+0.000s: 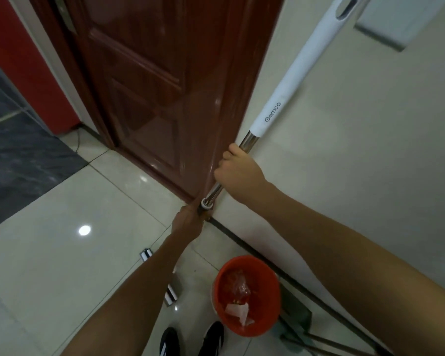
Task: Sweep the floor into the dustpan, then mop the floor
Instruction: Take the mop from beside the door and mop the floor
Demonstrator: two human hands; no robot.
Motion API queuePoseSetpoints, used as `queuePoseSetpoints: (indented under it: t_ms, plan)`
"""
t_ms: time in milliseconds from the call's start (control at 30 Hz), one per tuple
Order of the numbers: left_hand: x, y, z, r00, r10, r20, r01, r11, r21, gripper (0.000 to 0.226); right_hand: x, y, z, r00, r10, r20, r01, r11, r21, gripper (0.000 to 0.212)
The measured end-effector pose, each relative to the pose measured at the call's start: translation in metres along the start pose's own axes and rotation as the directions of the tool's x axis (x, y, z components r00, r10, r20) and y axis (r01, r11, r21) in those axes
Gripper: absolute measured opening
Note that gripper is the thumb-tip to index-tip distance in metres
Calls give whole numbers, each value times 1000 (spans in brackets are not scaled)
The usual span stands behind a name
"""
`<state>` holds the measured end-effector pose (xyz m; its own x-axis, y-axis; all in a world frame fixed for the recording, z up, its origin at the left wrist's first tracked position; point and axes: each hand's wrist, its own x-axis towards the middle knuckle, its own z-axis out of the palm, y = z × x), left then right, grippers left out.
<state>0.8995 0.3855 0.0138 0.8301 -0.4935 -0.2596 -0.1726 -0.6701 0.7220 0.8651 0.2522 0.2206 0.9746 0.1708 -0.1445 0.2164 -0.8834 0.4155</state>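
Note:
I hold a mop pole (290, 80) with a white upper grip and a steel shaft, slanting from the top right down toward the door's foot. My right hand (238, 167) grips the steel shaft just below the white grip. Lower on the pole, my left hand (188, 222) grips the part under the grey collar (206, 202). The flat mop head (171, 291) lies on the pale floor tiles under my left forearm, mostly hidden. A dark dustpan and broom (297, 317) lean by the wall at the lower right.
A red bin (247, 295) with plastic and paper scraps stands beside my black shoes (190, 340). A brown wooden door (162, 86) is straight ahead, a cream wall (357, 163) to its right. Dark tiles (18, 155) and a red panel lie at the left.

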Motion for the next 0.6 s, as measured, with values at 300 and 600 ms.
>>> queuePoseSetpoints:
  t_ms: [300,600]
  plan:
    - [53,52,29,1000,-14,-13,13,995,-97,31,3,50,3,998,57,8,-55,989,-139,16]
    - [71,68,38,1000,-2,-23,-4,970,-242,16,12,70,7,984,112,139,-86,979,-183,11]
